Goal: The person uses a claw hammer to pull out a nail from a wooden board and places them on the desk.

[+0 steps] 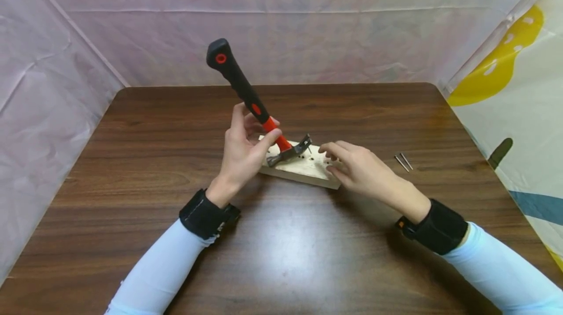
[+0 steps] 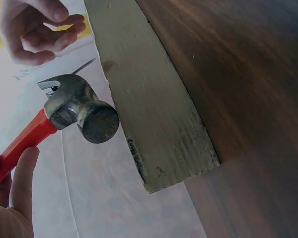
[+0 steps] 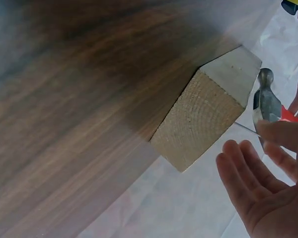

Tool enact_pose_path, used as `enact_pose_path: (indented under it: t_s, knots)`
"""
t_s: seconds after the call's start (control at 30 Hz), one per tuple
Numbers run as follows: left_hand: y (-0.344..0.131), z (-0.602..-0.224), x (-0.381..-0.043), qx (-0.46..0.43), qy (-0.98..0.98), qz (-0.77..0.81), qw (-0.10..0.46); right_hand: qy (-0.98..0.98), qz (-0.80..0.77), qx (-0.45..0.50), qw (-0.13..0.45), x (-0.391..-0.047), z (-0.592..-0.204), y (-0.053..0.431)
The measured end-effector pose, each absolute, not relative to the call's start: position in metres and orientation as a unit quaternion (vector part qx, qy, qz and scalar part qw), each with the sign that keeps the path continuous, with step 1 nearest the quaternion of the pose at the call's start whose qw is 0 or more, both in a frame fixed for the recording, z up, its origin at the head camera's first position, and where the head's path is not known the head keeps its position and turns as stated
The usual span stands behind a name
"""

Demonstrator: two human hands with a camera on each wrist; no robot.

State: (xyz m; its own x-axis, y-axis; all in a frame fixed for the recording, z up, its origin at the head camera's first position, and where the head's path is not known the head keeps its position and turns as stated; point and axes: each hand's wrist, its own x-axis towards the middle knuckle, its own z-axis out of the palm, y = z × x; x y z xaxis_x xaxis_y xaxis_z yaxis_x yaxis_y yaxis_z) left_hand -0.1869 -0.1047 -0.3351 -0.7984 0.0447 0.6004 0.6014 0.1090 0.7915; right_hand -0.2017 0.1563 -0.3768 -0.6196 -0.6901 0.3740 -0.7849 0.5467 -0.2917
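Observation:
A claw hammer [image 1: 239,83] stands tilted over a pale wooden block [image 1: 303,177], its black-and-red handle pointing up and left. My left hand [image 1: 239,151] holds the red neck of the handle between thumb and fingers. The hammer's striking face [image 2: 100,123] meets the block's top surface in the left wrist view. A nail [image 3: 246,128] sticks out of the block at the claw. Over the block's right end, my right hand [image 1: 358,168] has loosely bent fingers with nothing between them, close to the claw. Several dark holes dot the block's top.
Two loose nails [image 1: 401,163] lie on the brown wooden table [image 1: 132,173], to the right of my right hand. A pale sheet [image 1: 308,46] hangs behind the table's back edge. Another patterned sheet [image 1: 528,124] borders the right side.

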Motion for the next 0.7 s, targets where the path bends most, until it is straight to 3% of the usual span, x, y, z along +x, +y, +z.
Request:
enact_pose_path:
  t_s: [0.7]
  knots:
    - [-0.105, -0.352, -0.196, -0.278, -0.720, -0.601, 0.206, -0.840, 0.294, 0.430, 0.152, -0.205, -0.375, 0.138]
